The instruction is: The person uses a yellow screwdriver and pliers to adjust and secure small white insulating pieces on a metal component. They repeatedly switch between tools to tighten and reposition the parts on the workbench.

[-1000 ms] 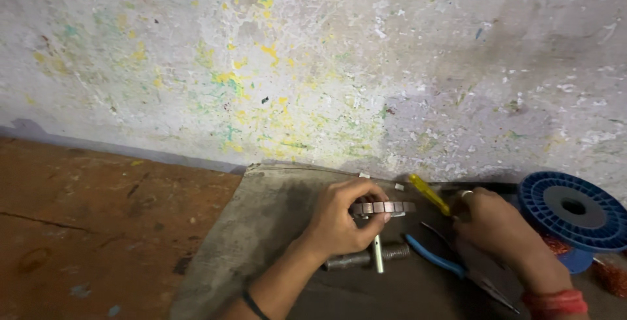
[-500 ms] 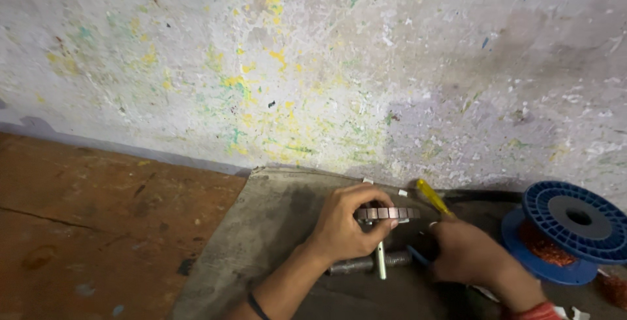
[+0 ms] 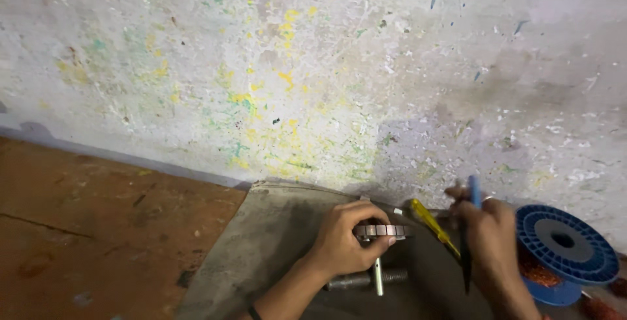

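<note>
My left hand (image 3: 345, 241) grips a flat round metal part (image 3: 382, 231) by its rim, held a little above a grey mat (image 3: 261, 255). My right hand (image 3: 493, 241) is raised beside it, closed around a blue-handled tool (image 3: 470, 228) whose dark end points down. A yellow-handled tool (image 3: 432, 224) lies on the mat between the two hands. Below the left hand lie a threaded metal bolt (image 3: 359, 281) and a thin white rod (image 3: 377, 275).
A blue plastic spool (image 3: 567, 245) with copper wire sits at the right by the paint-spattered wall (image 3: 313, 72). A brown floor (image 3: 91, 228) spreads to the left of the mat.
My right hand has lifted the blue-handled tool off the mat and now holds it upright. My left hand stays on the round metal part.
</note>
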